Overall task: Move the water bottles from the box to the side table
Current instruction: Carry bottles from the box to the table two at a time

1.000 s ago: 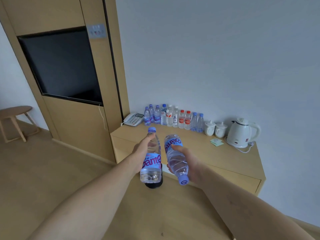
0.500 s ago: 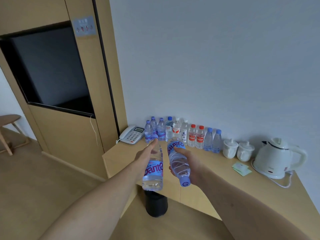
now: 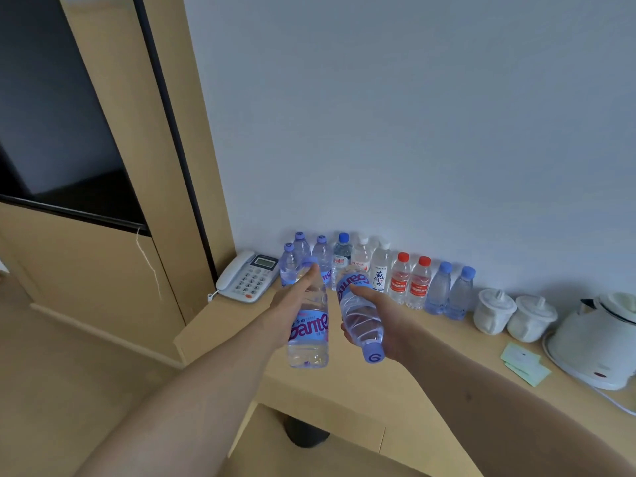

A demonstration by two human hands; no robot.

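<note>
- We have closed in on the side table [image 3: 406, 383]: a second ago it sat well ahead of us across open floor, and now its near edge runs under our forearms, so we judge the carry nearly over and the set-down next.
- The row of bottles [image 3: 378, 273] against the far wall has grown large in view; it stands between the telephone [image 3: 248, 276] on the left and the two lidded cups [image 3: 514, 315] and kettle [image 3: 599, 342] on the right.
- Our left hand [image 3: 292, 304] grips the upright bottle [image 3: 308, 330], cap up, held above the table and apart from it.
- Our right hand [image 3: 385, 315] grips the inverted bottle [image 3: 358, 313], cap pointing down and toward us; it needs turning upright before it can stand.
- The box is out of view.
</note>
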